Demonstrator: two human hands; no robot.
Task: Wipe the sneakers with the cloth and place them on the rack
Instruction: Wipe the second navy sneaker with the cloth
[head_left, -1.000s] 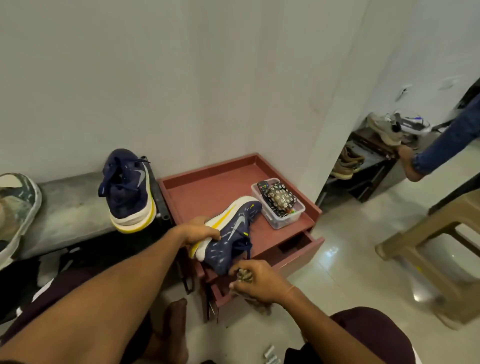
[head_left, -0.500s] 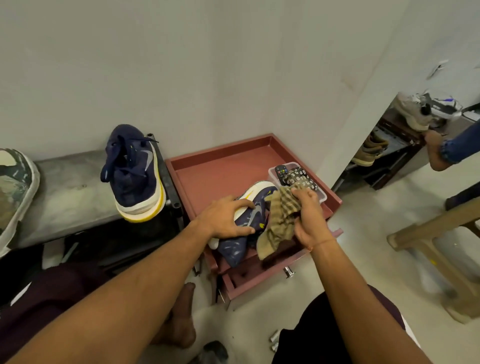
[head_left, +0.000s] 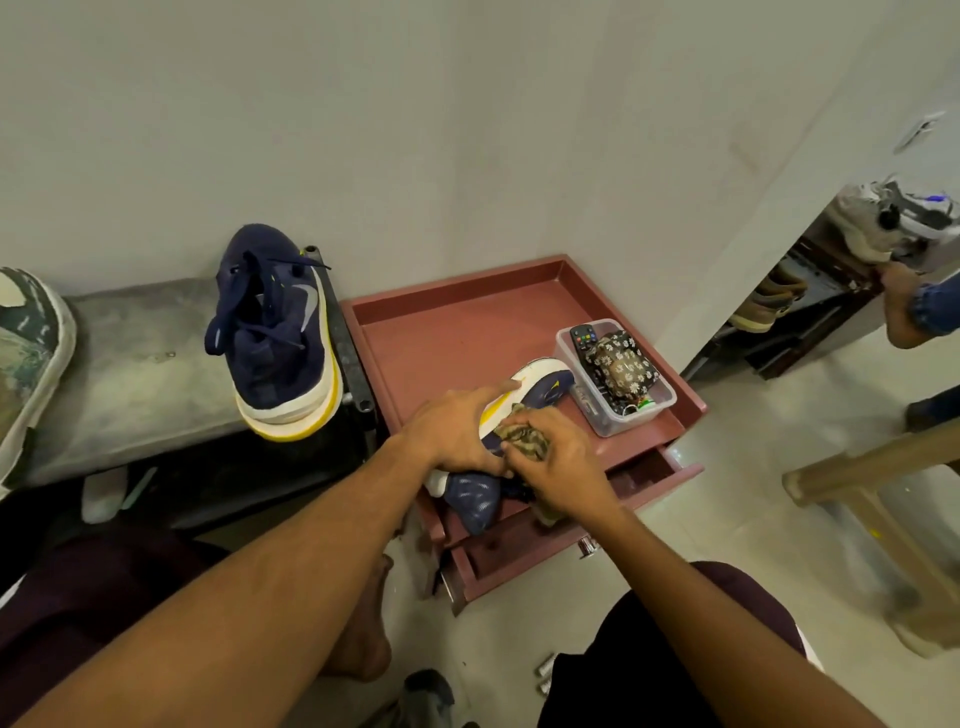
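Head view: sneaker (head_left: 540, 384) on its side, long axis running lower-centre to upper-right. I see left hand (head_left: 457, 431) pressing it with straight fingers, right hand (head_left: 561, 462) clutching cloth (head_left: 522, 434).

Left hand (head_left: 457, 431) presses on navy sneaker (head_left: 545, 387), which lies on its side on red table (head_left: 457, 332). Right hand (head_left: 561, 467) holds bunched cloth (head_left: 524, 439) against sneaker's upper. Second navy sneaker (head_left: 280, 338) on grey bench (head_left: 145, 374), left. Clear box (head_left: 615, 415) just beside toe.
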